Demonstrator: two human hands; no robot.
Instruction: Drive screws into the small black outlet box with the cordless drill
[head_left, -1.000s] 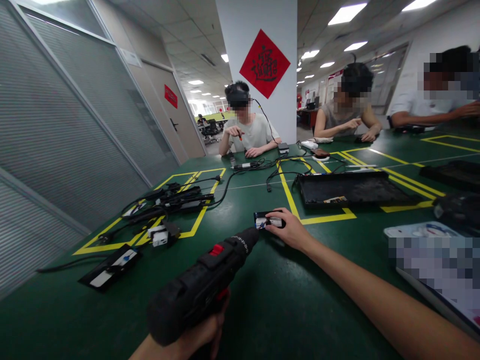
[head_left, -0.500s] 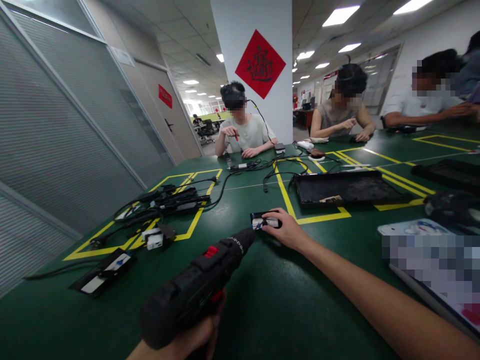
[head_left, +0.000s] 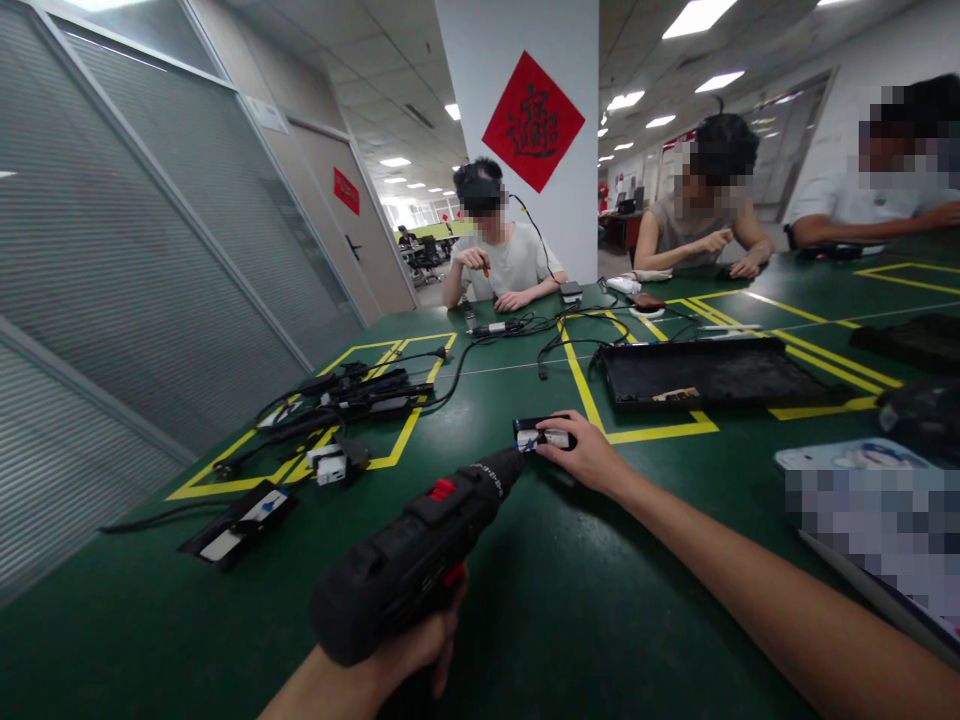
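My left hand (head_left: 412,645) is wrapped round the grip of a black power drill (head_left: 405,560) with red switches. The drill's chuck points away from me at the left end of a small black casing (head_left: 527,427) with a white label or insert. Whether the bit touches the casing I cannot tell. Fingers and thumb of my right hand (head_left: 589,452) pinch that casing at its right side, down at the green table (head_left: 600,620). A similar flat black piece with white and blue parts (head_left: 238,525) lies to the left.
Black cables and adapters (head_left: 360,395) pile up inside yellow tape at left, near a white plug block (head_left: 327,464). A shallow black tray (head_left: 720,375) lies beyond my right hand. A patterned case (head_left: 862,500) stands at right. Several people sit across the table.
The whole view has shifted slightly, so things appear further right. My left hand keeps hold of the drill and my right hand still pinches the casing.
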